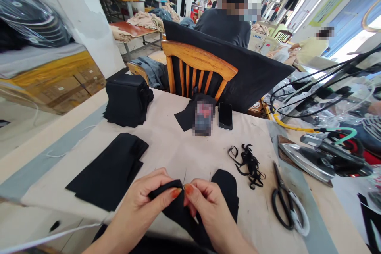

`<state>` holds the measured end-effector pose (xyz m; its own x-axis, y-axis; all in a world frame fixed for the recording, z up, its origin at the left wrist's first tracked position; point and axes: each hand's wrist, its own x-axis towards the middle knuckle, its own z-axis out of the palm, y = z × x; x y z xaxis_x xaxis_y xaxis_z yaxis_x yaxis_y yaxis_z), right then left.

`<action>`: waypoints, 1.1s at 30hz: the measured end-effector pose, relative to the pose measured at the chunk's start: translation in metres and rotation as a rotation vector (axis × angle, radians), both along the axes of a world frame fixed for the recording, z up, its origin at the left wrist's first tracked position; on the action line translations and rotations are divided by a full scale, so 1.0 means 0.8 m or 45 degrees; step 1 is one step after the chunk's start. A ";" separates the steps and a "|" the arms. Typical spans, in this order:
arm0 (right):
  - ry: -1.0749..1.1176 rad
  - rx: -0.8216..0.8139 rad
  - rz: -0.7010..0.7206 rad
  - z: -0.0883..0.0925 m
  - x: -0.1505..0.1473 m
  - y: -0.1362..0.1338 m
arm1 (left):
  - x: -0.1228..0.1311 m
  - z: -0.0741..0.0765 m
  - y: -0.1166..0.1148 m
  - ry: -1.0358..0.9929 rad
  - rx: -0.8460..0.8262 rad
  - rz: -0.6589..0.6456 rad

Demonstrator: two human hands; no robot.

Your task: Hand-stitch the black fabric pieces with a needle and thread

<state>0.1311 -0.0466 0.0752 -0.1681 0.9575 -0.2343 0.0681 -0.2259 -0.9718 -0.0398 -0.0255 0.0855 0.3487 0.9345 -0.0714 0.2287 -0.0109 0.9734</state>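
Note:
My left hand (pixel 149 196) pinches the edge of a black cloth piece (pixel 181 216) between thumb and fingers, near the front of the table. My right hand (pixel 205 202) is closed on the same edge, its thumb tip almost touching my left thumb. The cloth hangs down between both hands. Left of them lies a spread pile of black cloth pieces (pixel 110 168), with a taller black stack (pixel 127 99) behind it. Another black piece (pixel 228 190) lies partly behind my right hand. Black strips (pixel 250 162) are tangled to the right, beside scissors (pixel 285 198).
An iron (pixel 324 156) rests on a board at the right, with cables above it. A phone (pixel 225 116) lies at the table's far edge. Beyond stands a wooden chair (pixel 202 57) with black cloth over it. A person (pixel 224 24) sits farther back.

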 end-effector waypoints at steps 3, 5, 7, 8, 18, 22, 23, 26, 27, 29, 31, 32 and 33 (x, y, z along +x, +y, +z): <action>-0.369 0.395 -0.033 0.004 0.008 0.002 | 0.001 0.001 -0.002 -0.011 -0.047 0.109; -0.524 0.627 -0.056 0.012 0.015 0.004 | 0.000 0.000 -0.003 -0.015 -0.060 0.175; -0.605 0.767 -0.036 0.019 0.020 0.004 | -0.002 -0.003 -0.004 -0.015 -0.039 0.190; -0.644 0.821 -0.019 0.023 0.021 0.004 | -0.002 -0.005 -0.005 -0.014 -0.017 0.190; -0.857 1.036 0.041 0.029 0.017 0.007 | -0.006 -0.007 -0.004 -0.033 0.156 0.144; -0.872 1.029 0.056 0.029 0.018 0.005 | -0.005 -0.009 -0.005 -0.043 0.161 0.139; -0.878 1.029 0.057 0.029 0.019 0.004 | -0.005 -0.009 -0.005 -0.041 0.161 0.141; -0.922 1.048 0.057 0.030 0.019 0.005 | -0.004 -0.010 -0.005 -0.026 0.166 0.141; -0.944 1.063 0.055 0.031 0.019 0.005 | -0.004 -0.010 -0.005 -0.017 0.168 0.136; -1.006 1.110 0.048 0.034 0.019 0.006 | -0.005 -0.009 -0.005 -0.002 0.173 0.122; -1.105 1.172 0.050 0.039 0.020 0.007 | -0.006 -0.007 -0.005 0.015 0.178 0.107; -1.165 1.208 0.056 0.043 0.021 0.007 | -0.007 -0.005 -0.004 0.023 0.179 0.098; -1.224 1.239 0.070 0.046 0.022 0.007 | -0.008 -0.004 -0.004 0.032 0.176 0.083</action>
<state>0.1485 -0.0412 0.1122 -0.3655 0.7983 0.4787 0.7867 0.5398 -0.2995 -0.0459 -0.0287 0.0825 0.2867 0.9566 0.0518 0.2575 -0.1290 0.9576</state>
